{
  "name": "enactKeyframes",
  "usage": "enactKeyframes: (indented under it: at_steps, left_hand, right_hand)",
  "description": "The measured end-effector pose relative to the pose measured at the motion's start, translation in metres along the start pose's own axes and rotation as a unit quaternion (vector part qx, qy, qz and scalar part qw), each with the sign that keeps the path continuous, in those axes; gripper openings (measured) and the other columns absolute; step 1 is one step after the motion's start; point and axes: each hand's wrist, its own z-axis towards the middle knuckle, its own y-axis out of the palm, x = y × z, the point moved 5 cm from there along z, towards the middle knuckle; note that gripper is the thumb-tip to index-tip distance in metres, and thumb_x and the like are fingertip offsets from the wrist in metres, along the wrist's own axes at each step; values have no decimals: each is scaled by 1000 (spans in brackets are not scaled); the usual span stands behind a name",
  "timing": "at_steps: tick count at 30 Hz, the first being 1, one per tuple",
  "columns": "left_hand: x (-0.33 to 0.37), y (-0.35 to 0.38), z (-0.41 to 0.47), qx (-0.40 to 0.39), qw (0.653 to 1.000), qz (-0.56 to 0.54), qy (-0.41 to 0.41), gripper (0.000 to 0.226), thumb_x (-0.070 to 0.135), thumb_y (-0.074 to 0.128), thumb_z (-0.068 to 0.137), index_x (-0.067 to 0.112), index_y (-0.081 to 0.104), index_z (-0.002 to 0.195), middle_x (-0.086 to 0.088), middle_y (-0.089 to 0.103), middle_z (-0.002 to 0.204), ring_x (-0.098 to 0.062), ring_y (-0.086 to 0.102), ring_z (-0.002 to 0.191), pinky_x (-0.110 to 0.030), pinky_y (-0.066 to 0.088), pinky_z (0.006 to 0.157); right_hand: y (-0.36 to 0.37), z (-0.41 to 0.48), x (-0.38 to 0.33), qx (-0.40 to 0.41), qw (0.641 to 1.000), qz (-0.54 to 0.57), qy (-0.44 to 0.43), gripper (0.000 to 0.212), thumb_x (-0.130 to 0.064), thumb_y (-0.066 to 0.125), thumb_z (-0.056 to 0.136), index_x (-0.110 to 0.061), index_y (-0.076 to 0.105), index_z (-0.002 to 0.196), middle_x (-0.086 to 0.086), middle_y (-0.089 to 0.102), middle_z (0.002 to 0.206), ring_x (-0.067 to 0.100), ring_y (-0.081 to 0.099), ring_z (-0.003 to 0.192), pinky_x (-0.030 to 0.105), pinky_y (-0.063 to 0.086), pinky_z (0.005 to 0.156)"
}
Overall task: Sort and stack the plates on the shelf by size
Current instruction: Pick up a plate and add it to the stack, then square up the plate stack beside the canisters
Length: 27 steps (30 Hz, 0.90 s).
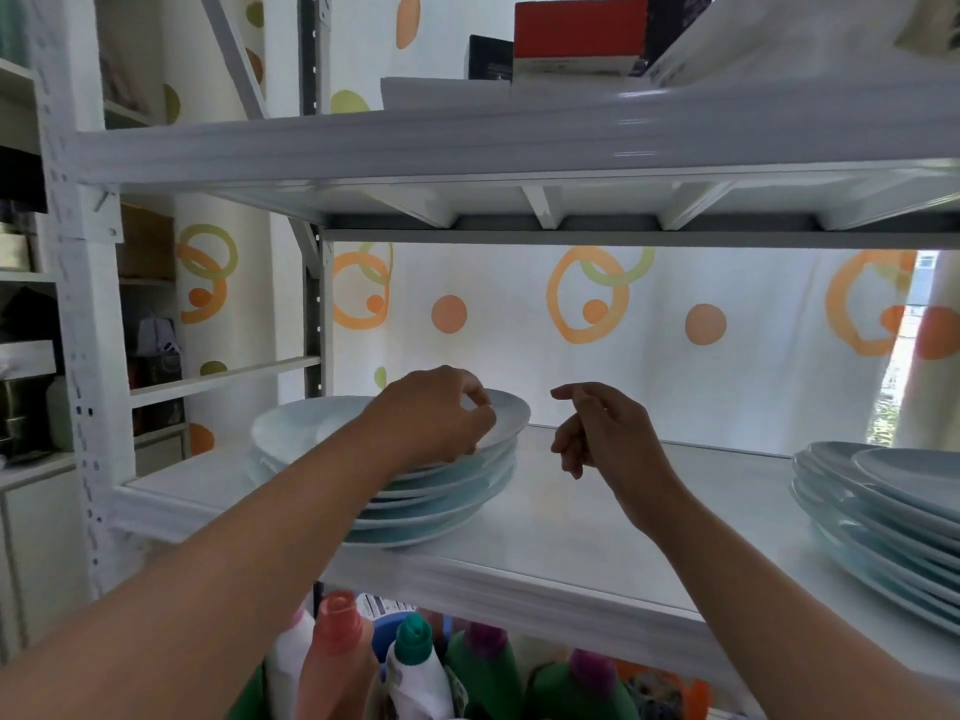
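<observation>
— Where do the plates stand?
— In two piles on the white shelf (597,517). The left stack (431,506) of pale blue plates sits near the shelf's left end, and a top plate (306,426) lies a bit askew on it. The right stack (883,511) is well apart at the far right, partly cut off from where I stand.
— And the person's hands?
— The left grip (441,413) is on the near rim of that top plate, fingers curled over the edge. It looks like a pinch with the thumb beneath, though the thumb is hidden from me. The right grip (597,433) hangs in the air between the two piles, nearer the left one, fingers loosely bent and holding nothing.
— What else is around?
— Behind the shelf hangs a white curtain (675,387) with orange and green rings. Above, an upper shelf (467,142) carries a red box (576,28). Below, coloured bottles (415,662) crowd together, caps up.
</observation>
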Motion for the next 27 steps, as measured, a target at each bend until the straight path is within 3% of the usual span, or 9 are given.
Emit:
enactKeyframes:
  at_steps: [3, 7, 10, 16, 21, 27]
  left_hand:
    - [28, 14, 4, 59, 997, -36, 46, 24, 36, 47, 88, 29, 62, 105, 8, 66, 93, -15, 60, 89, -33, 47, 87]
    - [57, 31, 11, 122, 982, -127, 64, 19, 34, 48, 86, 32, 63, 97, 13, 64, 78, -12, 60, 84, -27, 42, 72]
    - [79, 46, 18, 140, 966, -204, 76, 20, 32, 47, 87, 31, 63, 99, 10, 68, 88, -11, 61, 84, -28, 44, 71]
    - [137, 89, 20, 151, 896, -395, 134, 24, 23, 38, 95, 27, 58, 108, 12, 64, 94, -6, 59, 91, -20, 41, 75]
    - [185, 134, 27, 117, 831, -519, 161, 26, 19, 36, 97, 32, 57, 104, 10, 64, 108, -12, 58, 106, -32, 45, 94]
    - [223, 172, 53, 81, 809, -563, 147, 26, 32, 32, 93, 35, 55, 104, 10, 61, 113, -13, 54, 112, -41, 41, 103]
  right_hand:
    - [-16, -10, -6, 25, 1000, -17, -2, 26, -9, 36, 97, -7, 62, 101, 10, 61, 56, 19, 51, 42, 27, 42, 43]
    - [-46, -24, -18, 61, 997, -38, 0, 27, -10, 36, 96, -12, 63, 100, 9, 62, 58, 18, 53, 45, 28, 44, 45]
    - [-71, -35, -28, 88, 994, -63, -5, 26, -11, 37, 95, -15, 63, 98, 9, 63, 60, 17, 55, 46, 29, 47, 48]
    - [-120, -53, -43, 137, 982, -133, -10, 25, -12, 39, 95, -18, 62, 100, 8, 65, 62, 16, 58, 49, 28, 50, 49]
    - [-164, -67, -52, 189, 963, -189, -25, 24, -14, 41, 94, -17, 63, 103, 4, 65, 61, 12, 57, 46, 26, 47, 50]
    - [-230, -87, -66, 296, 922, -245, -53, 24, -14, 44, 89, -21, 67, 93, -8, 64, 58, 6, 59, 51, 32, 48, 62]
